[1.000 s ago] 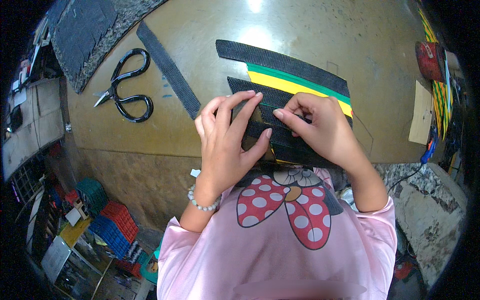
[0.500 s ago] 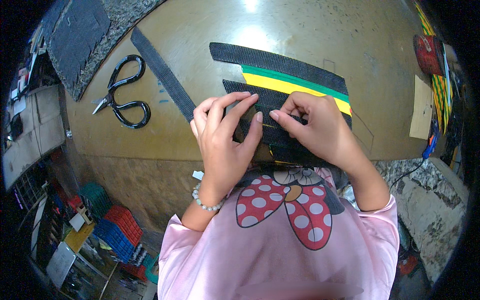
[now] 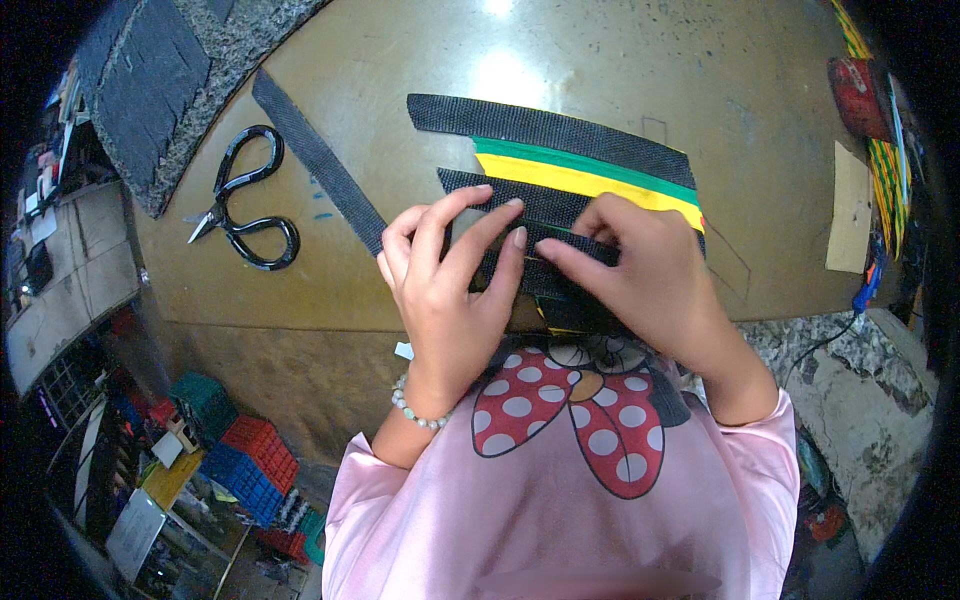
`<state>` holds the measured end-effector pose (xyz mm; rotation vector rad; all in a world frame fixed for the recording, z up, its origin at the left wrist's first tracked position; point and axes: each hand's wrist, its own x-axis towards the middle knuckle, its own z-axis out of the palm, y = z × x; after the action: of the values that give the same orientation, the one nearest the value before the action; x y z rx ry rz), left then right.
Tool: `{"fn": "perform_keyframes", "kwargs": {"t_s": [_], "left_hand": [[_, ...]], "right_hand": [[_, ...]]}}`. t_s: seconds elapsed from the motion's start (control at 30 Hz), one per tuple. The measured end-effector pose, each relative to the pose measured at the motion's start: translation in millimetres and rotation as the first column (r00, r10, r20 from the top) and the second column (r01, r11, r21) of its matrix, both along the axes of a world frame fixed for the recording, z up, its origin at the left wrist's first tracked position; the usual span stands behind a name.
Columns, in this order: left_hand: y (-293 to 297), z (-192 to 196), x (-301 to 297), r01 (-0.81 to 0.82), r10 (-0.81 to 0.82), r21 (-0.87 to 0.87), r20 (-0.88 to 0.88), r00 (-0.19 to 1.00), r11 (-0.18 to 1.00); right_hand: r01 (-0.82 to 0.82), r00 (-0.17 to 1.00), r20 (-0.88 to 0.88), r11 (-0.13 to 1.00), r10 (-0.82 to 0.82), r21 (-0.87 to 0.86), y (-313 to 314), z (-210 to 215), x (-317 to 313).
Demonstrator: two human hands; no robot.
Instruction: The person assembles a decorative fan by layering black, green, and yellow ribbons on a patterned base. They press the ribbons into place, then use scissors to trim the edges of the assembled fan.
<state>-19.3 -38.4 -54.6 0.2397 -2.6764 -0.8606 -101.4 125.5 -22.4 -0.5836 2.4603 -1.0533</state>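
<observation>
Closest to me is the pink shirt (image 3: 560, 540), printed with a red-and-white spotted bow. Beyond it, the left hand (image 3: 450, 265), beaded bracelet (image 3: 410, 415) at its wrist, rests half spread on the black strips (image 3: 530, 272), thumb and forefinger apart. The right hand (image 3: 640, 255) is curled, its thumb stretched along a black edge; I can't tell whether it pinches. The strips lie under both hands near the front of the desk (image 3: 270, 295). Just past them run a yellow band (image 3: 590, 182), a green band (image 3: 580, 160) and another black strip (image 3: 550, 125).

To the left are a loose black strip (image 3: 320, 160) and black-handled scissors (image 3: 222, 215), with short blue pen strokes (image 3: 322, 216) beside the strip, too small to make out.

Compared with a second ago, the left thumb sits closer to its forefinger, and the right thumb reaches further from its curled fingers.
</observation>
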Motion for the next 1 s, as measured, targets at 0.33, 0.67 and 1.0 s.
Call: {"fn": "perform_keyframes", "kwargs": {"t_s": [0.33,0.67,1.0], "left_hand": [[1.1,2.9,-0.2,0.039,-0.039,-0.05,0.008,0.999,0.998],[1.9,4.9,0.3,0.051,-0.048,-0.064,0.037,0.998,0.997],[2.5,6.5,0.6,0.045,-0.043,-0.055,0.047,0.998,0.997]], "right_hand": [[0.087,0.996,-0.009,0.995,-0.087,0.048,37.4,3.2,8.5],[0.058,0.998,-0.03,0.991,-0.054,0.118,37.8,-0.6,5.3],[0.065,0.996,-0.073,0.995,-0.059,0.081,36.5,-3.7,8.6]]}}
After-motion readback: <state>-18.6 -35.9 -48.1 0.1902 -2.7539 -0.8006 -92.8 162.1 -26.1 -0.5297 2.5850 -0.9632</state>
